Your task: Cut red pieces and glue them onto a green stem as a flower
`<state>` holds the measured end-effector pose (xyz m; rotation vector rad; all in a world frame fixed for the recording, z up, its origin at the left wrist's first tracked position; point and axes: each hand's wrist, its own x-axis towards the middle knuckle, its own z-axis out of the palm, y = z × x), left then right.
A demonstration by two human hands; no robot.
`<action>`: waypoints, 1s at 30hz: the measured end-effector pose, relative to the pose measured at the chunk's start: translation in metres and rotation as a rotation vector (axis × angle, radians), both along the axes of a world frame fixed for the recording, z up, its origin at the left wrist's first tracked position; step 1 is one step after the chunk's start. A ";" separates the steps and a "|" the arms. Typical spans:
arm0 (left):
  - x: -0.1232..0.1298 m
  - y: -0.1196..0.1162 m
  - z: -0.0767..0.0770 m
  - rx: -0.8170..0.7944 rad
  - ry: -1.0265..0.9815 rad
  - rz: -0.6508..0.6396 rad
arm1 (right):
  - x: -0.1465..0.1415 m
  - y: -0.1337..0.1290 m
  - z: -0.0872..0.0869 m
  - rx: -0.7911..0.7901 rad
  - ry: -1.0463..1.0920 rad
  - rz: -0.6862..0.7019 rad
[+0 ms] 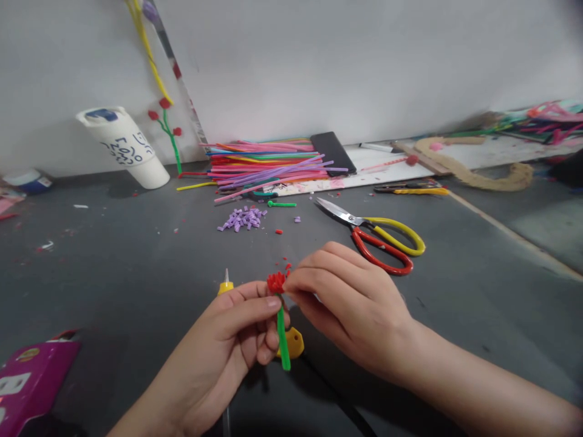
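Observation:
A small flower made of pipe cleaner, with a red head (276,281) and a green stem (283,340), stands nearly upright over the table. My left hand (223,340) pinches it just under the head, thumb in front. At the head's right edge, my right hand (355,303) is closed in a pinch; whatever its fingertips hold is hidden. Beneath my hands lies a hot glue gun, its yellow nozzle collar (225,286) and yellow trigger (294,343) showing. Tiny red cut pieces (288,266) are scattered just beyond the flower.
Scissors (359,227) with red and yellow handles lie beyond my right hand. Farther back are purple snippets (243,218), a pile of coloured pipe cleaners (264,164) and a black phone (334,153). A white tumbler (132,152) stands left; a purple power strip (40,370) sits front left.

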<state>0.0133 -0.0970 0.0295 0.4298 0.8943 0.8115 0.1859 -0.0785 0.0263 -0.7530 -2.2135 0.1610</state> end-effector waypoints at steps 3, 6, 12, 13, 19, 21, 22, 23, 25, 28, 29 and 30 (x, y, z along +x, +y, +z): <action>0.001 0.000 0.000 0.013 0.040 -0.015 | 0.000 -0.001 0.000 0.028 -0.020 0.001; 0.002 -0.001 0.000 0.027 0.071 -0.026 | 0.001 -0.002 -0.001 0.047 -0.058 -0.009; 0.000 -0.002 0.000 0.028 0.054 -0.004 | 0.001 -0.002 -0.003 0.103 -0.105 -0.052; 0.000 -0.001 0.000 0.024 0.047 0.002 | 0.001 -0.002 -0.004 0.105 -0.097 -0.053; 0.000 -0.002 0.000 0.020 0.033 -0.004 | 0.001 -0.003 -0.004 0.105 -0.095 -0.062; 0.001 -0.002 0.000 0.030 0.050 -0.006 | 0.001 -0.003 -0.004 0.106 -0.100 -0.068; 0.001 -0.002 -0.001 0.038 0.058 -0.012 | 0.001 -0.004 -0.004 0.105 -0.105 -0.072; 0.002 -0.002 -0.001 0.044 0.068 -0.018 | 0.001 -0.004 -0.004 0.107 -0.110 -0.076; 0.002 -0.001 -0.001 0.053 0.087 -0.031 | 0.002 -0.005 -0.003 0.117 -0.118 -0.080; 0.001 0.000 -0.001 0.056 0.106 -0.047 | 0.002 -0.005 -0.003 0.134 -0.118 -0.078; 0.001 0.000 -0.001 0.057 0.110 -0.049 | 0.002 -0.005 -0.003 0.133 -0.118 -0.078; 0.001 -0.001 -0.001 0.057 0.113 -0.051 | 0.002 -0.005 -0.003 0.128 -0.118 -0.078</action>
